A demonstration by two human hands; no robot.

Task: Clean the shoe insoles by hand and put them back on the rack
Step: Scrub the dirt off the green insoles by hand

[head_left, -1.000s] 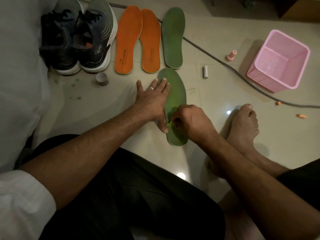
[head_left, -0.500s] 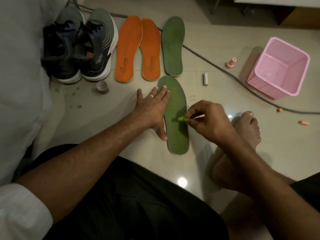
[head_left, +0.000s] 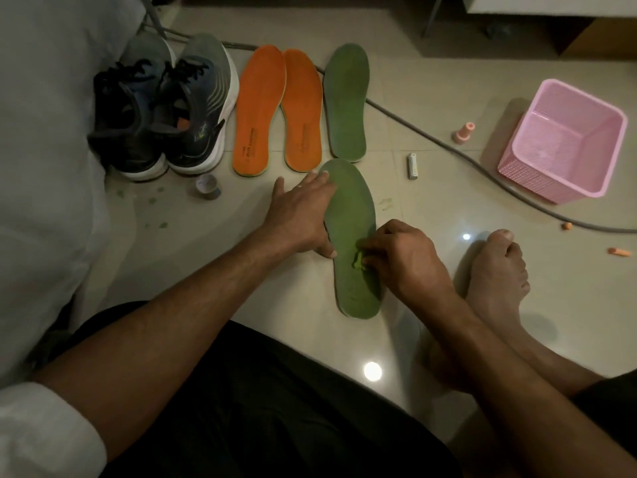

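Four insoles lie on the tiled floor [head_left: 448, 201], and the near green insole [head_left: 355, 215] is the one under both hands. It lies lengthwise in front of the seated person, its toe end touching or just short of the heel of the far green insole [head_left: 345, 101]. The left hand [head_left: 300, 215] lies flat, fingers straight, pressing the left edge of the near green insole, thumb against its side. The right hand [head_left: 403, 257] has curled fingers pinching a small bright green lump [head_left: 358, 262] against the lower middle of that insole. Beyond the near green insole, left of the far green one, two orange insoles [head_left: 275, 108] lie side by side, and left of those stands a pair of dark sneakers [head_left: 165, 108] against a white cloth [head_left: 44, 150]. A small tape roll [head_left: 208, 186] sits left of the near green insole, a small white cylinder [head_left: 412, 165] just right of its toe. Farther right, past a grey cable [head_left: 448, 146], a pink basket [head_left: 565, 139] lies tipped on its side, with a small pink bottle [head_left: 463, 132] near it. A bare foot [head_left: 496, 270] rests right of the right hand.
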